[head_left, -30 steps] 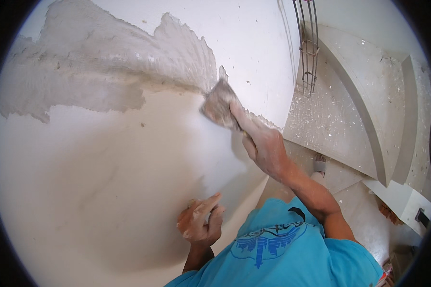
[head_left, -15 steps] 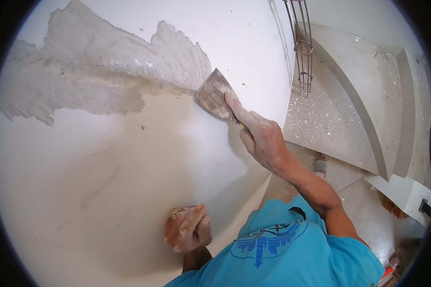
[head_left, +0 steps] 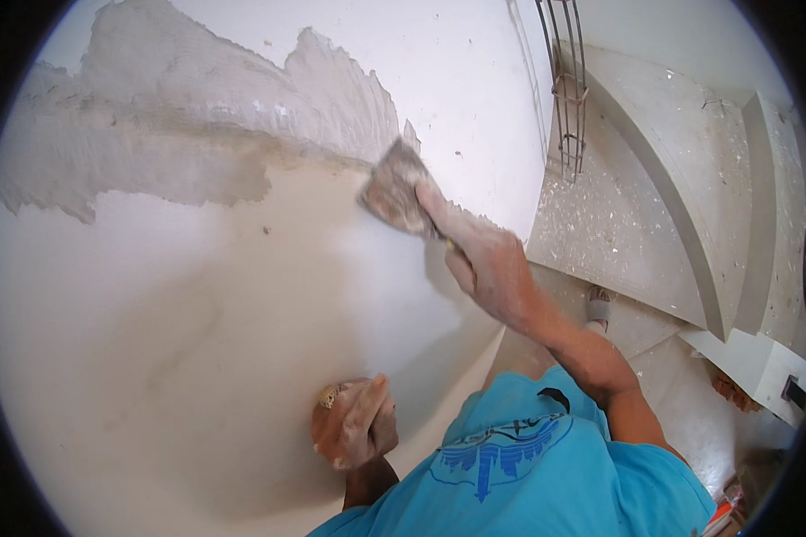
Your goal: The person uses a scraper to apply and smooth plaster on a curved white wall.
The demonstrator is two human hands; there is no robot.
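Observation:
My right hand (head_left: 488,268) grips a putty knife (head_left: 396,190), its index finger stretched along the back of the blade. The wide, smeared blade lies against the white wall (head_left: 269,295), at the right end of a grey patch of wet filler (head_left: 197,80). A thin streak of filler rises just beyond the blade's upper corner. Lower down, my left hand (head_left: 358,425) is closed in front of the wall. A small patterned, yellowish bit shows at its upper left; the rest of what it holds is hidden. Both hands are dusted with pale filler.
Rusty steel bars tied as a cage (head_left: 569,116) hang at the upper right beside the wall. Right of them are curved steps (head_left: 636,224) strewn with white flakes. A sandalled foot (head_left: 598,306) stands on the floor below, near a white box-like block (head_left: 757,367).
The putty knife has shifted slightly down and left, its blade now blurred. A new streak of filler shows at its upper corner. My left hand has barely moved.

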